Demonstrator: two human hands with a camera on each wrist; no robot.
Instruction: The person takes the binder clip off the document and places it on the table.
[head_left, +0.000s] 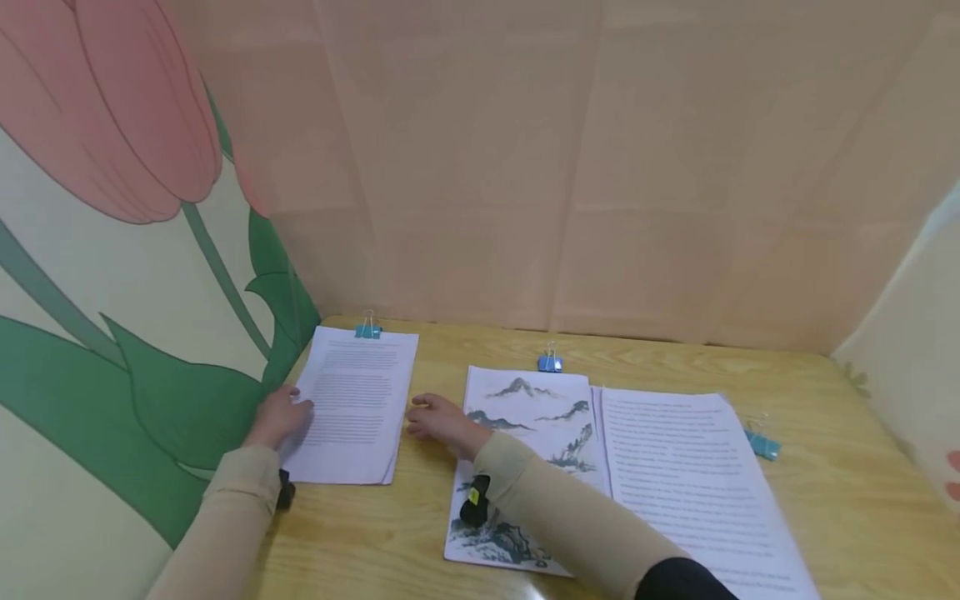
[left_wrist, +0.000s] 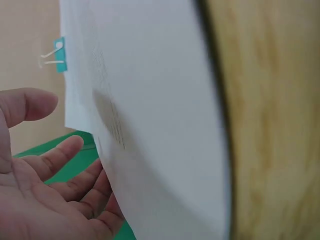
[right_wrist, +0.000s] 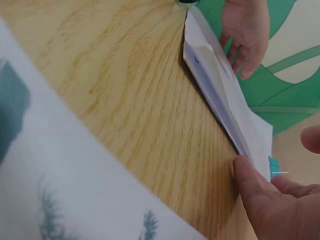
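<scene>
A clipped stack of printed papers (head_left: 352, 417) lies at the table's left, with a teal binder clip (head_left: 367, 331) on its top edge. My left hand (head_left: 279, 417) is at its left edge, fingers loosely bent and thumb raised over the sheets. In the left wrist view, the fingertips of this hand (left_wrist: 60, 185) meet the side of the papers (left_wrist: 160, 100). On the other side, my right hand (head_left: 447, 423) reaches over from the right. The right wrist view shows a fingertip of that hand (right_wrist: 285, 210) right at the stack's edge (right_wrist: 215, 100), fingers extended.
Under my right forearm lies a stack with an ink landscape (head_left: 525, 400), a blue clip (head_left: 550, 363) at its top. Beside it is another printed stack (head_left: 682, 475) with a teal clip (head_left: 763, 445). A tulip-patterned wall (head_left: 120, 267) borders the left; a pinkish-brown cloth (head_left: 585, 167) hangs behind.
</scene>
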